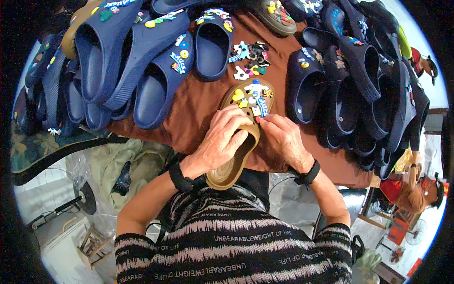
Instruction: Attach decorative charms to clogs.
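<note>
A tan clog point(225, 178) lies in front of me, its toe pointing away, at the near edge of a brown cloth. Colourful shoe charms point(242, 102) cover the holes of its upper. My left hand point(223, 133) is closed over the clog's left side, with the thumb by the foot opening. On the other side, my right hand point(284, 138) pinches at the upper's right edge. A small red piece point(258, 120) shows at its fingertips; its kind is too small to make out. Just beyond the toe lies a loose heap of charms point(255, 59).
Navy clogs with charms point(156, 94) are piled on the left, and more dark clogs point(307, 90) crowd the right. Another brown clog point(279, 23) sits at the far edge of the cloth point(189, 118). Other people point(416, 196) are at the right, beyond the table. A wooden stool point(93, 248) stands at lower left.
</note>
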Action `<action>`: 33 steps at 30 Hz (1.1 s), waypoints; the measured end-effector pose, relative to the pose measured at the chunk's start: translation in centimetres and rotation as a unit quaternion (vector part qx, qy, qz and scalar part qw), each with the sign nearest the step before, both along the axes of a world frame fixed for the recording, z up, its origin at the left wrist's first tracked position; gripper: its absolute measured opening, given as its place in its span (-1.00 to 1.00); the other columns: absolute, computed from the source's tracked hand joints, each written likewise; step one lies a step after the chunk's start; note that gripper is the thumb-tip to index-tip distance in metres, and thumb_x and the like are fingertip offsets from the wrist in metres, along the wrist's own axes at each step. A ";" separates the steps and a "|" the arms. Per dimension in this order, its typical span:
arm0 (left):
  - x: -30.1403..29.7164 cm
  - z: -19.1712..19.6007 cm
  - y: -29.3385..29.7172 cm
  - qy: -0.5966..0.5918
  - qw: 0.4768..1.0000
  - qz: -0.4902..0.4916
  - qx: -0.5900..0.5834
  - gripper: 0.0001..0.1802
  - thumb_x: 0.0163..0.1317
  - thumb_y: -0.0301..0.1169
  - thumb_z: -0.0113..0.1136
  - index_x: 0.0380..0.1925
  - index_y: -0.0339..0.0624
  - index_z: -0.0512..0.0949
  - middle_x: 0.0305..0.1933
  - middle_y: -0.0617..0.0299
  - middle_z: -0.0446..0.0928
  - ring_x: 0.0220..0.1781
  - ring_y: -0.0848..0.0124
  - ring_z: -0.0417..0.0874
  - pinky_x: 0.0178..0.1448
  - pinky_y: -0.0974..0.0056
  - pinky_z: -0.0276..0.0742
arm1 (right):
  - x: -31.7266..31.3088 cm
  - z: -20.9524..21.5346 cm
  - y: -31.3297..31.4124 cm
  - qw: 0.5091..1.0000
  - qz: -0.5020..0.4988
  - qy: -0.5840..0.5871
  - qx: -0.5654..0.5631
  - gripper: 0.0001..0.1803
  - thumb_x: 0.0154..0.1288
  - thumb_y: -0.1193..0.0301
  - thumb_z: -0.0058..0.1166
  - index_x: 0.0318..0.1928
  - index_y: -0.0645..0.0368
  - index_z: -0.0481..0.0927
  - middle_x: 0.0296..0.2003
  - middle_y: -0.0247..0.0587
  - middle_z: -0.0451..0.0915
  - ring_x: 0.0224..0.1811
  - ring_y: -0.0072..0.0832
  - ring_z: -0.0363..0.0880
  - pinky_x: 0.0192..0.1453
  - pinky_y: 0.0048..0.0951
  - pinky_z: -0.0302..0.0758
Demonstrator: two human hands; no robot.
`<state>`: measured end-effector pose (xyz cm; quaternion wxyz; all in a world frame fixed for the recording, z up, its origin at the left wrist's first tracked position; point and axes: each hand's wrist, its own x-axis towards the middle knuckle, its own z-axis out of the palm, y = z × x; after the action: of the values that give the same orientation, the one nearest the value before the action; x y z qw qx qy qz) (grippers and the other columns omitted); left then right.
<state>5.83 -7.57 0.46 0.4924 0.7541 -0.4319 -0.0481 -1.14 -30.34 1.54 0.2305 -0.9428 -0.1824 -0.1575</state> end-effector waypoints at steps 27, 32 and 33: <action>0.0 0.0 0.1 0.013 1.000 -0.002 0.009 -0.73 0.51 -0.33 -0.01 0.07 -0.22 0.50 0.21 -0.03 0.43 0.42 -0.03 0.35 0.52 -0.01 0.21 | 1.1 2.7 -0.5 0.993 0.012 0.113 0.033 -0.71 0.21 0.54 0.16 -0.02 0.17 0.64 -0.28 -0.01 0.63 -0.23 0.00 0.64 -0.14 -0.07 0.57; 0.0 0.0 0.2 0.027 1.000 -0.003 0.003 -0.72 0.53 -0.30 -0.01 0.08 -0.22 0.49 0.21 -0.01 0.43 0.44 -0.03 0.34 0.54 -0.01 0.19 | 8.1 0.7 -4.3 0.987 -0.137 0.071 0.038 -0.86 0.31 0.48 0.13 -0.15 0.23 0.64 -0.28 0.14 0.66 -0.20 0.13 0.66 -0.12 -0.01 0.59; -0.1 0.1 0.0 0.026 1.000 -0.005 0.002 -0.72 0.53 -0.30 -0.01 0.08 -0.22 0.49 0.21 -0.01 0.43 0.44 -0.03 0.34 0.54 -0.01 0.19 | 9.7 -0.1 -5.1 0.987 -0.139 0.069 0.038 -0.86 0.31 0.48 0.13 -0.15 0.23 0.64 -0.28 0.14 0.66 -0.20 0.13 0.66 -0.12 -0.01 0.59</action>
<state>5.77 -7.53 0.53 0.5014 0.7515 -0.4230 -0.0710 8.57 -35.44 1.49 0.2538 -0.9582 -0.0270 -0.1293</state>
